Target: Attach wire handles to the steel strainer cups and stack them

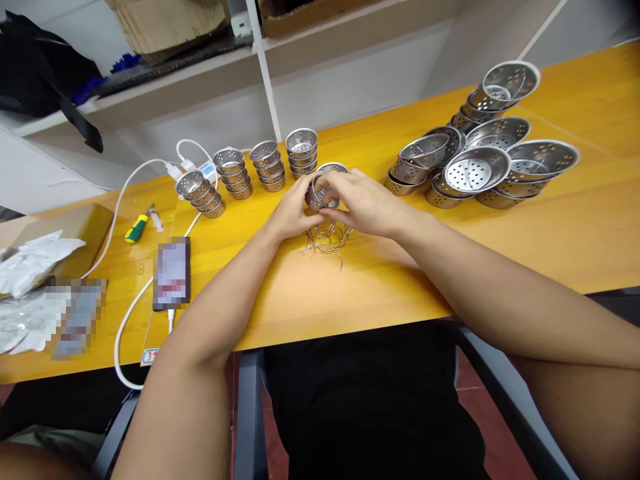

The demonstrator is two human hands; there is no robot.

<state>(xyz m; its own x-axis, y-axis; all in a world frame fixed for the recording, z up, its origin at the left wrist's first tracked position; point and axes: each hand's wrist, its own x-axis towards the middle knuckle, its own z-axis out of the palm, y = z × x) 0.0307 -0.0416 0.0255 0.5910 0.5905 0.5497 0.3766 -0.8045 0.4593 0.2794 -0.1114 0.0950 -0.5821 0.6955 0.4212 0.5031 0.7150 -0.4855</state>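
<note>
Between my two hands, near the middle of the table, is a perforated metal cup (316,195), its open mouth tilted toward me. My left hand (294,208) holds the cup's left side, fingers curved round it. The fingers of my right hand (350,197) are bent over the cup's mouth and right side, partly inside it; what the fingertips pinch is too small to make out. Right behind the cup stands another metal cup (333,167), mostly hidden by my right hand. Several thin curved wires (327,243) lie in a loose heap just below my hands.
Stacks of perforated cups (269,163) stand at the back left. More nested cups (475,170) crowd the right. A phone (171,273) with a white cable, a green-yellow screwdriver (137,228), plastic bags (37,263) and a cardboard box (93,233) are on the left.
</note>
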